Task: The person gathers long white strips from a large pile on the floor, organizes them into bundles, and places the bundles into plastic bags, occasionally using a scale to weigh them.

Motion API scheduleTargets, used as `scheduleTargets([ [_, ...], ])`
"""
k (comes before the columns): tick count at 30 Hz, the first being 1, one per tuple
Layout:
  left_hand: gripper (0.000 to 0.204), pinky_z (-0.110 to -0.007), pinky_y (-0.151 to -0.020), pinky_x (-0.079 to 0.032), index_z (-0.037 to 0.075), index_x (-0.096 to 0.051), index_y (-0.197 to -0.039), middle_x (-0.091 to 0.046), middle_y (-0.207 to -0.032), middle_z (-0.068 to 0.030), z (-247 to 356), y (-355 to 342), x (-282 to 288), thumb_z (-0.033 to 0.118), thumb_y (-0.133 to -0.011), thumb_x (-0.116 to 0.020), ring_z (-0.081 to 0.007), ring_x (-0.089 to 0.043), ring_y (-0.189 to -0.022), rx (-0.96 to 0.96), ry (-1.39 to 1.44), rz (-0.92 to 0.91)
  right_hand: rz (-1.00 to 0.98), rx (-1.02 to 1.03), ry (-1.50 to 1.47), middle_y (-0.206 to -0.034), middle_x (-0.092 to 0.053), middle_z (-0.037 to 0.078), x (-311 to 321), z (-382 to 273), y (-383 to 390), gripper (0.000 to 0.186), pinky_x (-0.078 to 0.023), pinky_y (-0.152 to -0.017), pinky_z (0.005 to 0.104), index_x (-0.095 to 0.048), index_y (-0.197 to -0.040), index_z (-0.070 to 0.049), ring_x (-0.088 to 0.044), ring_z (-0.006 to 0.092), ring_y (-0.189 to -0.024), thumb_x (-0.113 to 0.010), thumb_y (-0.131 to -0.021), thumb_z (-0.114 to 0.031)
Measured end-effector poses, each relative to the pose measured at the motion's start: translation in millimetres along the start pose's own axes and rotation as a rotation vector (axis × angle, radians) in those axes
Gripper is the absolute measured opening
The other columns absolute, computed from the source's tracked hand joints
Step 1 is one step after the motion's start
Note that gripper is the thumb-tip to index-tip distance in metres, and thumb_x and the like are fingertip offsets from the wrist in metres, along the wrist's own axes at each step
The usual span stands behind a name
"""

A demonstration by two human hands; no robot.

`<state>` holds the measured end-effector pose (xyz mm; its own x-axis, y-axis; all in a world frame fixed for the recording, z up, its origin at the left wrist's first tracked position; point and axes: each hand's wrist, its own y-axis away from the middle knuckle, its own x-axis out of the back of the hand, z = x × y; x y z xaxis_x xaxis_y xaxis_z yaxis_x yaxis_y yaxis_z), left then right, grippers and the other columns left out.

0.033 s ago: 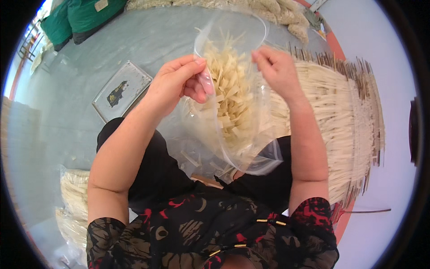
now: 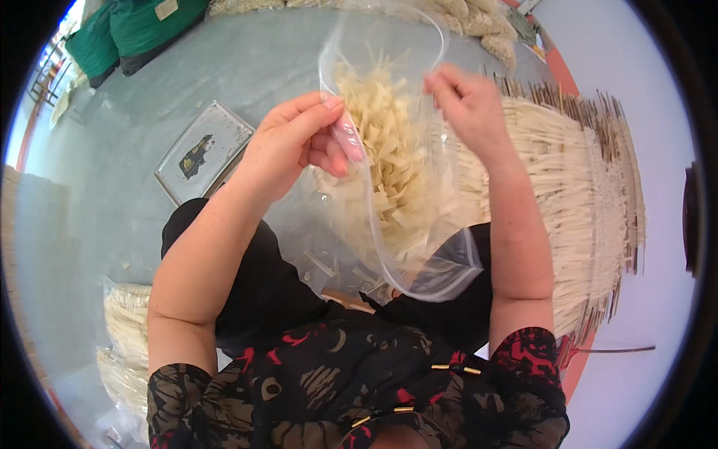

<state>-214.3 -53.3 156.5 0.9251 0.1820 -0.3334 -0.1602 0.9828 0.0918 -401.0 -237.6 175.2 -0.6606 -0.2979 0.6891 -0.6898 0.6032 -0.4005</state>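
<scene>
A clear plastic bag [image 2: 383, 271] with a pale, thick rim stands open in front of me, between my knees. Inside it is a heap of cream-yellow flat strips [image 2: 385, 142]. My left hand [image 2: 295, 142] pinches the left side of the rim between thumb and fingers, with some fingertips showing pink through the film. At the far right of the opening, my right hand [image 2: 471, 105] is closed on the rim with thumb and forefinger. The near part of the rim sags in a loop over my right thigh.
A metal tray [image 2: 213, 146] with a dark patch lies left. Right are long bundles of pale strips [image 2: 553, 202] with brown sticks [image 2: 613, 135]. Green sacks [image 2: 153, 34] stand far left, filled bags [image 2: 479, 26] at the back. Wrapped bundles [image 2: 126, 322] lie near left.
My right hand has shifted slightly right. The near loop of the bag's rim has swung a little lower and to the right. My left hand keeps its hold.
</scene>
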Motion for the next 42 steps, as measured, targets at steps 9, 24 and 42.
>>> scheduleTargets([
  [9,0.026,-0.025,-0.062,-0.055,0.005,-0.06,-0.096,-0.07,-0.087,-0.0119,-27,-21,-1,0.028,-0.101,-0.048,-0.0143,-0.067,-0.067,0.192,0.062,0.105,-0.126,0.117,-0.096,-0.06,-0.051,0.008,-55,23,-11,0.025,-0.039,-0.055,0.0313,-0.057,-0.079,0.0,-0.044,0.0156,-0.057,-0.061,-0.09,-0.021],
  [24,0.04,-0.02,-0.056,-0.048,0.006,-0.068,-0.086,-0.07,-0.078,-0.0046,13,-23,51,0.044,-0.093,-0.056,-0.0068,-0.058,-0.058,0.253,-0.584,0.194,-0.169,-0.14,-0.264,-0.069,-0.059,0.003,-14,35,10,0.019,-0.042,-0.059,0.0289,-0.066,-0.089,-0.003,-0.05,0.0116,-0.062,-0.065,-0.089,-0.022],
  [42,0.025,-0.031,-0.095,-0.046,0.012,-0.063,-0.116,-0.064,-0.111,-0.0014,-31,-90,140,0.025,-0.094,-0.062,-0.0129,-0.057,-0.107,-0.136,-0.137,0.306,-0.316,-0.204,-0.207,-0.101,-0.067,0.008,58,41,145,0.01,-0.047,-0.085,0.0295,-0.071,-0.09,-0.003,-0.062,0.0179,-0.096,-0.072,-0.082,-0.008],
])
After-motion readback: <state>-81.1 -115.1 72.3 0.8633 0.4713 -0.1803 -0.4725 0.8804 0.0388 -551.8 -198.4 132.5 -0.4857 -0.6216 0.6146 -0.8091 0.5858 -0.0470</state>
